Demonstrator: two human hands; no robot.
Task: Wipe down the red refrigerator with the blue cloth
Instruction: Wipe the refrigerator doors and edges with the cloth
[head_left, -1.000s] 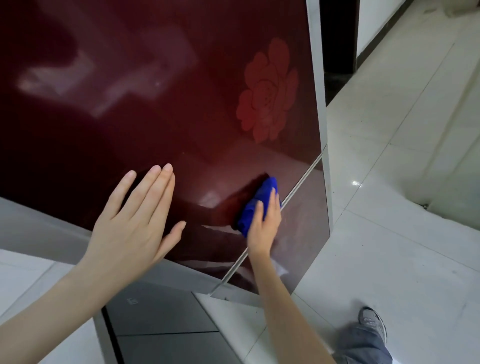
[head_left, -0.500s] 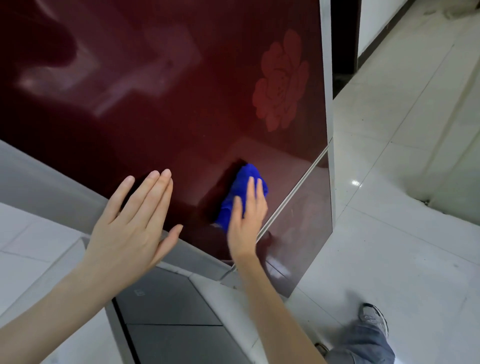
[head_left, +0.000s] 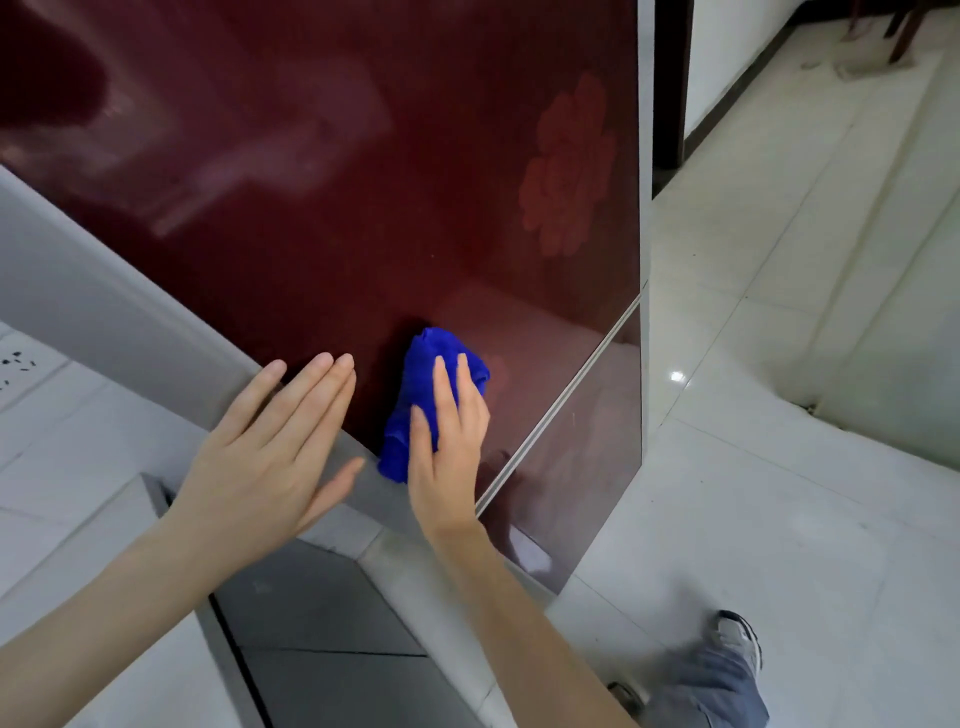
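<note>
The glossy red refrigerator (head_left: 363, 182) fills the upper part of the view, with a pale flower print near its right edge and a grey side panel on the left. My right hand (head_left: 449, 441) presses the bunched blue cloth (head_left: 421, 374) flat against the lower part of the upper door, close to its left edge and just above the silver seam between the doors. My left hand (head_left: 270, 452) is flat with the fingers together, its fingertips at the door's left edge beside the cloth; whether it touches the surface I cannot tell.
The silver seam (head_left: 561, 410) runs diagonally down-left of the lower door (head_left: 582, 457). A grey cabinet (head_left: 322, 623) stands below the hands. White tiled floor (head_left: 779, 519) spreads to the right. A shoe and trouser leg (head_left: 727, 660) are at bottom right.
My right hand has slid the cloth left and down across the door, from near the seam to the door's left edge. My left hand now sits lower on that edge.
</note>
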